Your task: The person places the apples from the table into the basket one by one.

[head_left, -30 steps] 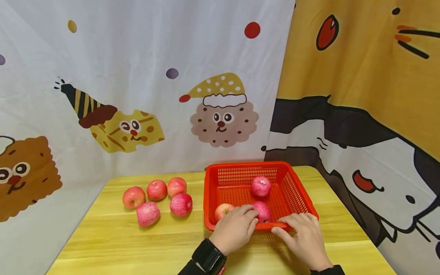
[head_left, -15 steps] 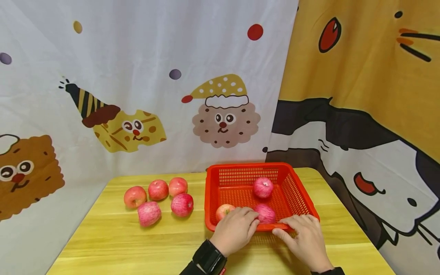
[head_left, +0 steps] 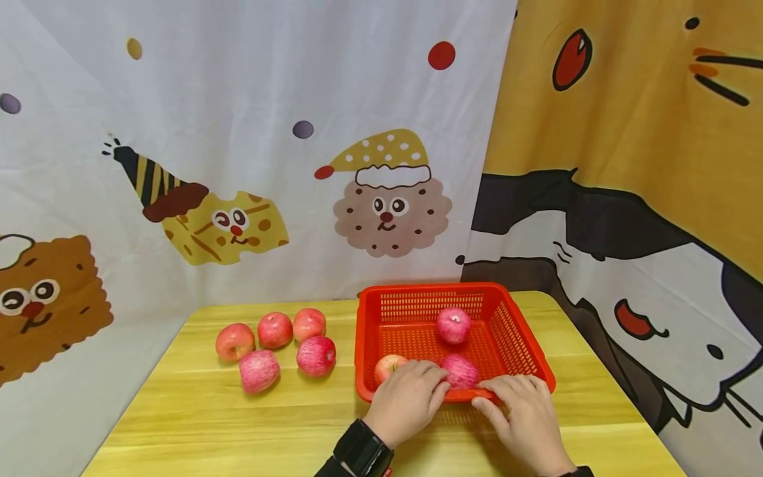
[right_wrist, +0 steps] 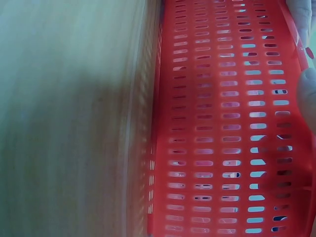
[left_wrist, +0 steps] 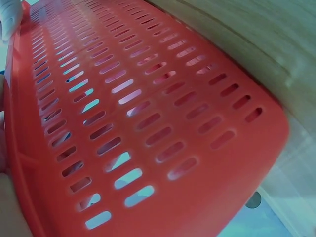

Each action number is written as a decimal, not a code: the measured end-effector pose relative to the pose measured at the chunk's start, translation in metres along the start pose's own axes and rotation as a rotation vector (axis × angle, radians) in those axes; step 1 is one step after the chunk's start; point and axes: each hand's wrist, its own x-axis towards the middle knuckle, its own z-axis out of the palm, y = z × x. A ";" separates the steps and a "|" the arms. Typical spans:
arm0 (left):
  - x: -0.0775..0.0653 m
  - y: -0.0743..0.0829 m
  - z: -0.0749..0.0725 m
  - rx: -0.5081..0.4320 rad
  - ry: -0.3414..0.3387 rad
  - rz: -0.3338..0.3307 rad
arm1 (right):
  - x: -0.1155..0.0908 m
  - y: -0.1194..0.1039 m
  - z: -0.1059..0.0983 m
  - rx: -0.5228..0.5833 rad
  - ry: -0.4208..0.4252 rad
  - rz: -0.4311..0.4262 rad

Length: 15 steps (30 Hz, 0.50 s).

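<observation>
A person's left grip [head_left: 406,405] and right grip [head_left: 523,417] curl closed around the near rim [head_left: 467,395] of a red basket [head_left: 429,287], three apples [head_left: 454,326] inside, on the right of the desk [head_left: 250,430]; five loose apples [head_left: 316,356] sit left.

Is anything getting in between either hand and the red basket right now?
Nothing visible is: the left hand and right hand both grip the basket directly at its near rim. The three apples inside lie beyond that rim.
</observation>
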 end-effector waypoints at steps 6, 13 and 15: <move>-0.003 -0.002 -0.002 -0.033 0.006 -0.016 | 0.000 0.003 0.002 0.009 0.002 0.001; -0.017 -0.013 -0.016 -0.114 0.022 -0.035 | -0.001 0.004 0.004 0.010 0.011 0.012; -0.026 -0.022 -0.021 -0.133 0.061 -0.061 | -0.001 0.004 0.003 0.012 0.013 0.016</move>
